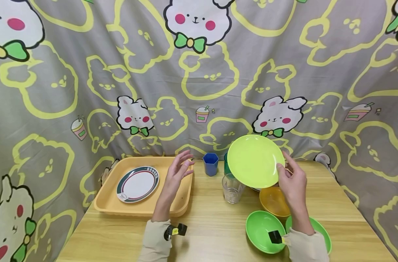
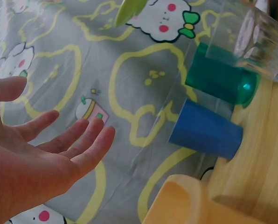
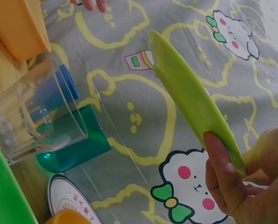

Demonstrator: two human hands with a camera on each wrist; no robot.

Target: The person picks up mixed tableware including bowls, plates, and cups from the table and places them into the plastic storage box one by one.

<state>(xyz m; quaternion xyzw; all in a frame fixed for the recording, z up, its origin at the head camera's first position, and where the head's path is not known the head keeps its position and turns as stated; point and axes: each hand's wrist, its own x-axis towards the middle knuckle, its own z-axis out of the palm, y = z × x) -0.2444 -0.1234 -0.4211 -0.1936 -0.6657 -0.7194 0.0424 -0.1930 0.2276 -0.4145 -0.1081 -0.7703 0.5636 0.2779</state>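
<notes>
Head view: lime-green plate (image 1: 255, 161) in right grip (image 1: 293, 180), above wooden table (image 1: 215, 218).

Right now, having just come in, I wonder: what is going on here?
A person's right hand holds up a lime plate by its edge. The left hand is raised near the orange tray and holds nothing. In the tray lies a white plate with a dark border. To the tray's right, a blue cup, a clear cup and green bowls stand on the table.
</notes>
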